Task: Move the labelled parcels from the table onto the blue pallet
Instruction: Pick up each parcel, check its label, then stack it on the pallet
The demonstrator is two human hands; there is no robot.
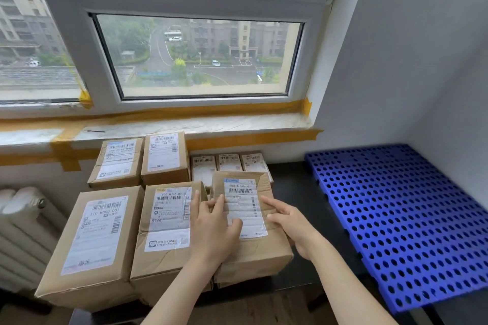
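Rightward, the blue pallet [412,221] lies flat and bare on the dark tabletop [293,192], well apart from the parcels. Stacked brown parcels fill the left side below the window sill [184,124]: a large parcel [92,240] at far left, a middle parcel [163,229] beside it. Nearest the pallet sits the front parcel [253,245], label up. On it rests the left hand [214,229], fingers [220,204] straight and spread across the label's left edge. At its right edge the right hand [293,224] touches, forefinger extended along the top, the remaining fingers loosely bent against the side.
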